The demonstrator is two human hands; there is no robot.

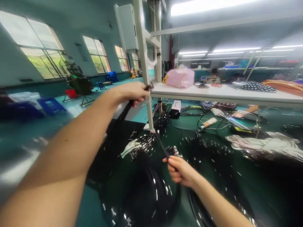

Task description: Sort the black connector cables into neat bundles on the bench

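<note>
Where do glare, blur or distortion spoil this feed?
All in the head view: the overhead light is blown out, upper window panes washed pale; bright glints fleck the black cables, whose strands merge in the dark; the floor at left smears; the left forearm looks stretched.

beyond the right hand (179,171), the black cable tips (155,133) are blurred.
</note>
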